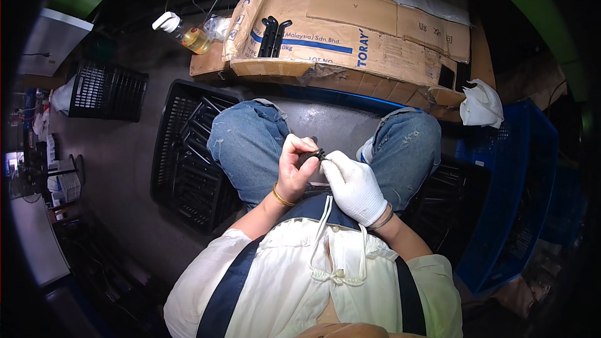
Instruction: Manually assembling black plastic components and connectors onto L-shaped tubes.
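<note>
A small black part is at the center of the frame, pinched in the fingers of the bare left hand. The white-gloved right hand meets its right end; whether those fingers grip it, I cannot tell. Left of center, a black basket contains dark pieces. At upper center, black rods rest on cardboard.

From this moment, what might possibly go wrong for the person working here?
The bare left hand grips a small black part against the gloved right hand; a slip might scratch its uncovered skin. The white drawstring hangs near both hands and might catch. The black tubular parts on the cardboard might roll off its near edge if bumped.
</note>
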A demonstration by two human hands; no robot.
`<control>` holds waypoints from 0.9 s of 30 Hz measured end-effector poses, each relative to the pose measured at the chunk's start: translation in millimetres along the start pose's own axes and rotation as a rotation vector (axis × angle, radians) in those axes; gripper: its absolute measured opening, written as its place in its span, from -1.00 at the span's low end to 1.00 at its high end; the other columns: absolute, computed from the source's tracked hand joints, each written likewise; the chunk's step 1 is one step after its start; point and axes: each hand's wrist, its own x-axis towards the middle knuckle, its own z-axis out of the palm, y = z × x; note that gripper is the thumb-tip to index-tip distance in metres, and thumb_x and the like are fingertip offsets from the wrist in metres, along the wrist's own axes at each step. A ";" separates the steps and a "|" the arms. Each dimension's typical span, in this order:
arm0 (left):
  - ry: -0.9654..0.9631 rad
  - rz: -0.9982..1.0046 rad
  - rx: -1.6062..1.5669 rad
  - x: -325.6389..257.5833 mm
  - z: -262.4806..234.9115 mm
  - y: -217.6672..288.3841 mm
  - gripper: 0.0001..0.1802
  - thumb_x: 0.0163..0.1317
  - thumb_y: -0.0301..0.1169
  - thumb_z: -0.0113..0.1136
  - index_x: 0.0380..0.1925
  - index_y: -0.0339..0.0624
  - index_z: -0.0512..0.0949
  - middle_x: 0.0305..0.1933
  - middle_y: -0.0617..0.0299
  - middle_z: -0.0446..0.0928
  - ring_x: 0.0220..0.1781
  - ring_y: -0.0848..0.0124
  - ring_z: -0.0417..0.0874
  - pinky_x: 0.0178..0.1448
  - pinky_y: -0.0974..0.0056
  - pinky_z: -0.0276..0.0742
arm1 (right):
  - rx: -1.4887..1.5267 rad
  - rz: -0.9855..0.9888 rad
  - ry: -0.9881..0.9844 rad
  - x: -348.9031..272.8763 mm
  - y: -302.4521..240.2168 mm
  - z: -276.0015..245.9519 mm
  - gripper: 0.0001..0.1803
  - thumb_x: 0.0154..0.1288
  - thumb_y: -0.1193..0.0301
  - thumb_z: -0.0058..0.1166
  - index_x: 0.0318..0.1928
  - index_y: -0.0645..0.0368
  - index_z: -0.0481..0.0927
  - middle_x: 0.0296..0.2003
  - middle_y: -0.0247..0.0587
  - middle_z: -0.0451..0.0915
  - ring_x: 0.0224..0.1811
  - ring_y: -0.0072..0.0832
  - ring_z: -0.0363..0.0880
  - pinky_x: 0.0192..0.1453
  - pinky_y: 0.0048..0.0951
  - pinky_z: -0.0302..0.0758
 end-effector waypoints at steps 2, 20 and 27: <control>0.025 0.023 0.037 -4.2 -5.7 1.5 -0.75 0.26 -0.49 0.17 -0.21 -0.15 0.26 -0.34 0.19 0.40 -0.33 0.48 0.35 -0.14 0.36 0.32 | -0.039 -0.006 -0.026 3.5 -2.1 2.4 -0.85 0.42 0.39 -0.05 -0.24 0.19 0.52 -0.47 0.05 0.60 -0.38 0.01 0.63 -0.33 -0.11 0.53; 0.058 0.028 -0.196 8.1 -0.8 17.9 -0.71 0.34 -0.23 0.12 -0.17 -0.12 0.28 -0.21 0.18 0.37 -0.28 0.46 0.40 -0.09 0.29 0.40 | 0.754 0.323 -0.082 43.2 -24.3 7.1 -0.86 0.43 0.40 0.07 -0.25 0.21 0.48 -0.37 -0.36 0.53 -0.31 -0.77 0.40 -0.22 -0.65 0.38; -0.052 -0.294 -1.114 53.3 -21.6 32.2 -0.36 0.41 0.26 -0.34 -0.15 -0.13 0.38 -0.52 0.28 0.26 -0.62 0.51 0.26 -0.67 0.46 0.27 | 0.094 -0.005 -0.131 17.9 4.0 0.9 -0.71 0.26 0.21 0.26 -0.15 0.12 0.62 -0.37 0.02 0.68 -0.31 -0.16 0.72 -0.25 -0.29 0.59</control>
